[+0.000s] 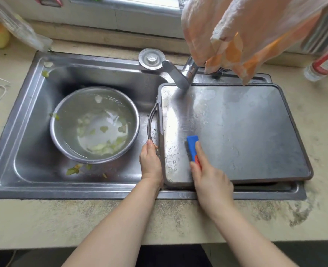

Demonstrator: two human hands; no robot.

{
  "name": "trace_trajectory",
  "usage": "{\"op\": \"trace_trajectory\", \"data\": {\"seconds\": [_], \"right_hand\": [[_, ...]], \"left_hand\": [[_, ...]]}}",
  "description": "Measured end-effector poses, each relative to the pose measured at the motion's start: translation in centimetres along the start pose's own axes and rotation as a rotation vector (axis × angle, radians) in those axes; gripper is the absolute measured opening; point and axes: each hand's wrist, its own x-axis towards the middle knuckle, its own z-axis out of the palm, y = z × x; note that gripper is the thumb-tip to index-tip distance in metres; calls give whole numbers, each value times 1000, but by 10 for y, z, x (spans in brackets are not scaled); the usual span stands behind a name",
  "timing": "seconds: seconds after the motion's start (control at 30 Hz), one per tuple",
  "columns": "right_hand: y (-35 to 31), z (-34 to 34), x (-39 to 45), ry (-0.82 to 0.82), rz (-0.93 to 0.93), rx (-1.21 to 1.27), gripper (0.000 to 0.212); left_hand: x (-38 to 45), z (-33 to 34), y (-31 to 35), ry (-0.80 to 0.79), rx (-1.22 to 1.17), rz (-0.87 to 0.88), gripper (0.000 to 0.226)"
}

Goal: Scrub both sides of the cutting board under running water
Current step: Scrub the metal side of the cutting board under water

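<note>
The steel cutting board (pixel 236 132) lies flat across the right side of the sink (pixel 24 132), under the faucet (pixel 180 74), its surface wet. The left hand (pixel 151 162) grips the board's left edge beside the handle; the right hand (pixel 210 176) has its fingers wrapped round a blue brush (pixel 193 146) pressed to the board. Judged step: scrubbing the first face. Next calls for covering the remaining surface, then turning the board over.

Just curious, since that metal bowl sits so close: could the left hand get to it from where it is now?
Probably yes. The left hand grips the cutting board at its handle end, and the bowl sits just beside it in the sink, with nothing between. It would have to let go of the board first.
</note>
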Motion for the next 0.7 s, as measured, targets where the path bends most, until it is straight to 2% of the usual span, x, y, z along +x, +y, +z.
{"op": "trace_trajectory", "data": {"seconds": [0.13,0.23,0.33,0.43,0.5,0.6,0.63,0.7], "right_hand": [[0,27,-52,-93,-190,-115,61],[-10,14,-5,-12,-199,-162,56],[-49,11,32,-38,-150,-142,55],[-34,29,-16,-9,-205,-132,61],[-10,32,-58,-60,-207,-150,64],[-18,22,-15,-13,-199,-149,59],[-35,14,11,-26,-149,-177,57],[-56,12,35,-64,-165,-160,56]], "left_hand": [[1,0,-2,-2,2,24,37],[2,1,-5,-3,10,27,36],[4,0,-5,-11,20,22,38],[3,-2,-3,-17,-19,3,39],[2,-2,-2,-29,-55,-15,37],[1,-2,-2,-58,-143,-62,35],[1,-2,-2,-66,-162,-77,35],[0,-4,0,-62,-171,-97,37]]}}
